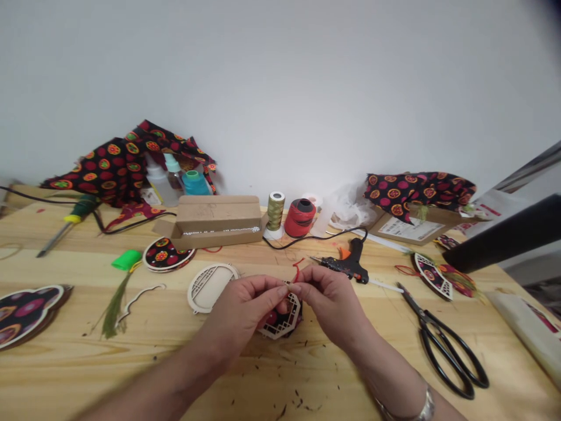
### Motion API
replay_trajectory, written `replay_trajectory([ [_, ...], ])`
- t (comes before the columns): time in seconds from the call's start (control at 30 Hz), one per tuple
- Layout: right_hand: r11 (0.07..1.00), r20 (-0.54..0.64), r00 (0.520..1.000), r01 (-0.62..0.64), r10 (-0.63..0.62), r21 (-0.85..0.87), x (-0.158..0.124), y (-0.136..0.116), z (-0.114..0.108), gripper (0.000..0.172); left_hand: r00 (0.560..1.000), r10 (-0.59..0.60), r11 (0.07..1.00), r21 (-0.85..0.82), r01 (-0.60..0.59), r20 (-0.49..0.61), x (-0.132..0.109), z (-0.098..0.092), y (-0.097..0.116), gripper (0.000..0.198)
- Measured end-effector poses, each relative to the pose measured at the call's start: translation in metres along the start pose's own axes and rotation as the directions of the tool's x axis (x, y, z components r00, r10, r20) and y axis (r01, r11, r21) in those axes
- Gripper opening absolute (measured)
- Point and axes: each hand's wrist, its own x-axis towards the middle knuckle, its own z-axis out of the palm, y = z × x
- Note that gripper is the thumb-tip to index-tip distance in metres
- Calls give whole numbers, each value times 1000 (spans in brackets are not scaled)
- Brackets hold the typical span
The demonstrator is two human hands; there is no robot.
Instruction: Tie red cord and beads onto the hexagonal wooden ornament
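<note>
Above an octagonal wooden-framed piece point(280, 324) with dark patterned fabric, my two hands meet at the fingertips. My left hand point(248, 304) is closed in a pinch at the piece's upper edge; what lies between its fingers is too small to tell. My right hand point(331, 298) is pinched too, with a red cord point(297, 272) rising beside its fingertips. The fingers cover the top of the octagonal piece. A round wooden frame point(210, 287) lies just beyond my left hand. Behind my right hand rests a black glue gun point(350, 263).
Black scissors point(447, 345) lie at the right. A cardboard box point(219, 222), green thread spool point(276, 211) and red spool point(300, 217) stand behind. Left are a green tassel point(118, 304), a screwdriver point(65, 228) and a fabric piece point(30, 313).
</note>
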Motion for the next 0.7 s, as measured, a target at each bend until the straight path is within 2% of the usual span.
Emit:
replay_trajectory([
  [0.13, 961, -40, 988, 136, -150, -241, 0, -3, -4, 14, 999, -24, 1000, -7, 24, 47, 1, -1, 0, 22],
  [0.23, 925, -45, 976, 188, -214, -329, 0, -4, -4, 15, 997, -52, 998, -31, 54, 51, 1, -2, -2, 22],
  [0.33, 902, -35, 969, 212, -243, -375, 0, -4, -4, 15, 995, -79, 991, -100, 85, 57, 2, -3, -2, 22],
  [0.5, 867, -43, 957, 241, -288, -437, -1, -3, -5, 15, 987, -93, 963, -239, 122, 129, 4, -5, 1, 19],
  [0.7, 849, -44, 949, 258, -312, -461, -3, -2, -5, 17, 971, -125, 961, -218, 170, 204, 5, -8, 3, 16],
])
